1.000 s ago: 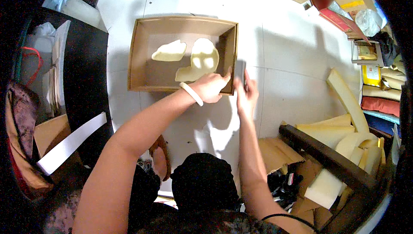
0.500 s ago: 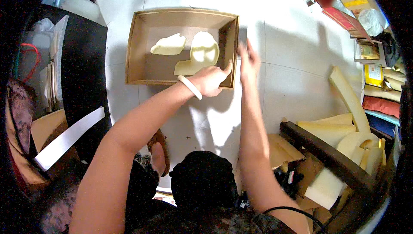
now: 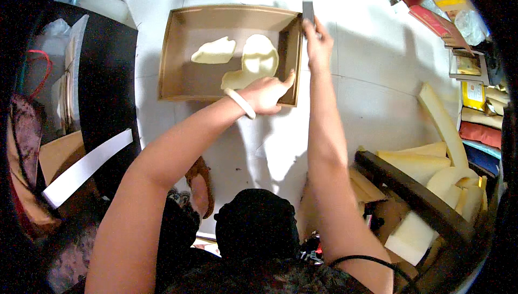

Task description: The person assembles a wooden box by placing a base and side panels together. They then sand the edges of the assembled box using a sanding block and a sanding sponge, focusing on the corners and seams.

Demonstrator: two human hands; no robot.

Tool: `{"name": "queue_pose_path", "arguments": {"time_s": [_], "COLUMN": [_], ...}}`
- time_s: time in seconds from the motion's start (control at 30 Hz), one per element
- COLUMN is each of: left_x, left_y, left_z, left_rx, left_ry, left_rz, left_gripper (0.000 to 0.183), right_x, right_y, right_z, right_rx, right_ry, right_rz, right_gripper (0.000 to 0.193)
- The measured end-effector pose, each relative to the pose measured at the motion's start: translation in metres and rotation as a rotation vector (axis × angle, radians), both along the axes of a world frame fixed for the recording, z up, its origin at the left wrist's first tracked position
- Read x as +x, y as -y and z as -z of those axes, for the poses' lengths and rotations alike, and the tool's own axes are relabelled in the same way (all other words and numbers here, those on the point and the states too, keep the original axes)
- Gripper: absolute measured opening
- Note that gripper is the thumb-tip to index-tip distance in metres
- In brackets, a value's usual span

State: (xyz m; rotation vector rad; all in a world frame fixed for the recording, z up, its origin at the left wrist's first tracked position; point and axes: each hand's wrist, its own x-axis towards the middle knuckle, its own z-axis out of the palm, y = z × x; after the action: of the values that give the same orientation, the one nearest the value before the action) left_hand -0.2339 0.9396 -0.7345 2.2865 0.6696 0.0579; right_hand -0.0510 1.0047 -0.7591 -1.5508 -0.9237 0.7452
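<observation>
An open brown box (image 3: 165, 51) sits on the pale floor ahead of me, its wall edges facing up. Two pale yellow, irregular flat shapes lie inside, a smaller one (image 3: 215, 51) at left and a larger curved one (image 3: 260, 59) at right. My left hand (image 3: 268, 94), with a white band at the wrist, is closed on the box's near right corner, its thumb along the right wall. Outside that wall, my right hand (image 3: 319, 48) grips a narrow dark grey block (image 3: 308, 11) upright beside the box's far right side. The block's lower part is hidden by my fingers.
At right, yellow foam pieces (image 3: 413, 159) lie behind a dark brown bar (image 3: 415, 194), with a white foam block (image 3: 411, 237) nearby. A black surface (image 3: 108, 72) stands at left, with a white strip (image 3: 89, 167) across it. Shelved packages (image 3: 477, 132) line the far right.
My right hand has moved away from me along the box's right side, and the grey block now shows above its fingers. The box appears shifted slightly up in view; my left hand stays on its corner.
</observation>
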Motion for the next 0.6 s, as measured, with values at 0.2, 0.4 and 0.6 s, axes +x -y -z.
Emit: {"name": "queue_pose_path", "arguments": {"time_s": [0.2,0.4,0.6], "left_x": [-0.022,-0.005,-0.021], "left_y": [0.002,0.0,-0.001], "left_z": [-0.001,-0.003,0.007], "left_rx": [-0.027,0.005,-0.062], "left_ry": [-0.043,0.034,-0.02], "left_rz": [-0.069,-0.01,-0.072], "left_gripper": [0.089,0.09,0.089], "right_x": [-0.046,-0.014,-0.048], "right_y": [0.152,0.014,0.156], "right_z": [0.012,-0.023,0.008], "right_rx": [-0.161,-0.054,-0.13], "right_ry": [0.092,-0.065,0.107], "right_rz": [-0.083,-0.005,-0.033], "right_gripper": [0.05,0.061,0.051]}}
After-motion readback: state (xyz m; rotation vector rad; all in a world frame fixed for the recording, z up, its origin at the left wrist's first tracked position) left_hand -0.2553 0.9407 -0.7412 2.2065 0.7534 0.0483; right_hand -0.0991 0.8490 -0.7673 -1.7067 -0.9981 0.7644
